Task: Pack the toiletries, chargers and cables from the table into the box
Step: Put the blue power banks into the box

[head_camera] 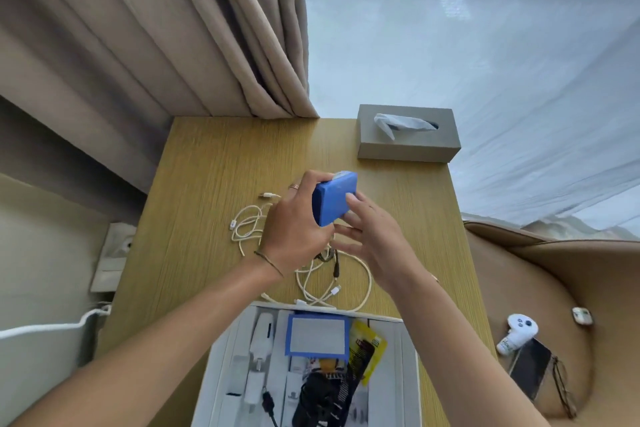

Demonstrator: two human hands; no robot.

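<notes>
My left hand [294, 225] grips a small blue box [334, 199] above the middle of the wooden table [214, 163]. My right hand [374, 232] touches the blue box's near side with its fingers straight. Under the hands, white cables [247, 224] and a second white cable loop [360, 288] lie tangled on the table. The white packing box [408, 367] stands open at the near edge. It holds white chargers [261, 336], a blue-framed pack [317, 334], a yellow sachet [369, 347] and a black cable bundle [322, 395].
A grey tissue box [408, 137] stands at the table's far right corner. Beige curtains [156, 28] hang behind. On the tan seat [540, 288] to the right lie a white controller [517, 331], a phone [530, 367], glasses [564, 388] and an earbud case [581, 315].
</notes>
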